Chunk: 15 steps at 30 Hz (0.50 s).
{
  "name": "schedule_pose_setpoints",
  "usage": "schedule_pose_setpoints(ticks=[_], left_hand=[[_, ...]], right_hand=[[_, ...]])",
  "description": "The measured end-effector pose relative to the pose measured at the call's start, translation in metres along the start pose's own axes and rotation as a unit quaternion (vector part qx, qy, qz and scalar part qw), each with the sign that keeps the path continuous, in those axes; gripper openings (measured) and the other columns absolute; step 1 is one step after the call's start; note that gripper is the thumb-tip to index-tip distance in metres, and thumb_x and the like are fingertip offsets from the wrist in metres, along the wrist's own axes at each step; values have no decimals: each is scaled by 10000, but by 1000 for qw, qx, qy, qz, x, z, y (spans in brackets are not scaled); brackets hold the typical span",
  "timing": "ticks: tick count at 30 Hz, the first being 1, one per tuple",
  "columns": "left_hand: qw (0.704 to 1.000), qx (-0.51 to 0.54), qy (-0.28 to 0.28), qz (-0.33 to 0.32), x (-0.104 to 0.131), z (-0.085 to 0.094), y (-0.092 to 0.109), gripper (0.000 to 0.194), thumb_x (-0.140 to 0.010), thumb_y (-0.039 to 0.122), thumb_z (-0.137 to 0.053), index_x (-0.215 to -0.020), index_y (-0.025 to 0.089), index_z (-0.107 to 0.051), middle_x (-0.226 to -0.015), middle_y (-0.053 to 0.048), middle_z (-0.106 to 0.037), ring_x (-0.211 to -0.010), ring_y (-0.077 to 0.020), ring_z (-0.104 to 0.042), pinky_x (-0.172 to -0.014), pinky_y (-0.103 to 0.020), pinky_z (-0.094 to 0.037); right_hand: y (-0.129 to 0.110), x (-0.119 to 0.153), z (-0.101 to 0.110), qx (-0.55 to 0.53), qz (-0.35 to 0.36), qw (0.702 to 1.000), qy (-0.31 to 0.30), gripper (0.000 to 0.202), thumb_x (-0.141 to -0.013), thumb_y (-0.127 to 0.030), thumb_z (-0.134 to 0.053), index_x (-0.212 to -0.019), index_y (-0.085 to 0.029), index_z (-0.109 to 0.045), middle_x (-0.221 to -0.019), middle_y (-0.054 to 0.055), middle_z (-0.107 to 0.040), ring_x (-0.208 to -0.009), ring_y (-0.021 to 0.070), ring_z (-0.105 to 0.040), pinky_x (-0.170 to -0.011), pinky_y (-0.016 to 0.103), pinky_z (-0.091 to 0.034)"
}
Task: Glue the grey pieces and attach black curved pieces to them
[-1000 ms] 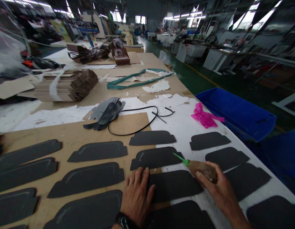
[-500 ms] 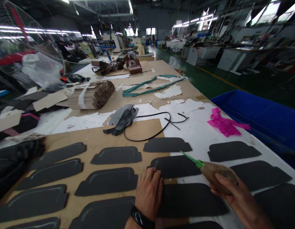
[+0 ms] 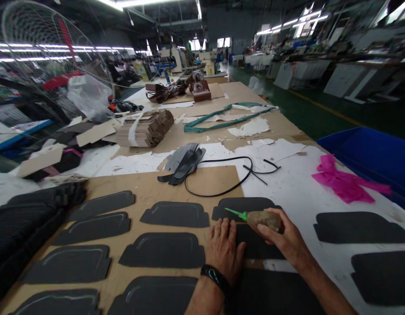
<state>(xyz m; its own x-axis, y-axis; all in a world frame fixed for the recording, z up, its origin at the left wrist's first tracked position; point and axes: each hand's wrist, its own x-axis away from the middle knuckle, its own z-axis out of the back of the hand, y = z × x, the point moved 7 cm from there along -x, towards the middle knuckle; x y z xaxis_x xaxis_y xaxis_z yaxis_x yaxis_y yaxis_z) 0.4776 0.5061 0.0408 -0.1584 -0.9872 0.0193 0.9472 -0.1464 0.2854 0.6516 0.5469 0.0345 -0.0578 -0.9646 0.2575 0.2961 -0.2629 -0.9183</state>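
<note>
My right hand (image 3: 281, 236) is wrapped round a brownish squeeze glue bottle (image 3: 263, 221) with a thin green nozzle (image 3: 237, 213). Its tip points left, over the farthest dark panel (image 3: 246, 203) in the middle-right column; I cannot tell whether it touches. My left hand (image 3: 224, 245), a black band on the wrist, lies flat with fingers stretched forward at the left end of a second dark panel (image 3: 255, 245), partly covering it. To the left, another dark panel (image 3: 165, 251) carries a shiny curved line along its upper edge, as do several others in the rows.
Dark stacked pieces (image 3: 32, 223) line the left edge. Ahead lie grey strips (image 3: 184, 162), a black cord (image 3: 222, 192), a tied brown bundle (image 3: 145, 129) and a teal band (image 3: 205, 127). Pink material (image 3: 348, 179) rests near a blue bin (image 3: 369, 153) at right.
My view has turned left, so the table appears farther right. The right hand has carried the glue bottle left and forward to the farthest panel. My left hand has slid slightly forward.
</note>
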Motion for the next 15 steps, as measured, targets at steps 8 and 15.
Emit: schedule_pose_setpoints(ticks=[8, 15], left_hand=[[1000, 12, -3, 1, 0, -5, -1, 526, -860, 451, -350, -1318, 196, -384, -1366, -102, -425, -1247, -302, -363, -1004, -502, -328], [1000, 24, -18, 8, -1, -5, -2, 534, -856, 450, -355, -1322, 191, -381, -1372, -109, -414, -1251, -314, -353, -1004, -517, -318]], right_hand=[[-1, -7, -9, 26, 12, 1000, -8, 502, -634, -458, -654, -1055, -240, -488, -927, 29, -617, -811, 237, -620, -706, 379, -525], [-19, -12, -4, 83, 41, 994, 54, 454, -643, -449, -635, -1025, -237, -513, -990, 48, -602, -859, 247, -606, -740, 382, -500]])
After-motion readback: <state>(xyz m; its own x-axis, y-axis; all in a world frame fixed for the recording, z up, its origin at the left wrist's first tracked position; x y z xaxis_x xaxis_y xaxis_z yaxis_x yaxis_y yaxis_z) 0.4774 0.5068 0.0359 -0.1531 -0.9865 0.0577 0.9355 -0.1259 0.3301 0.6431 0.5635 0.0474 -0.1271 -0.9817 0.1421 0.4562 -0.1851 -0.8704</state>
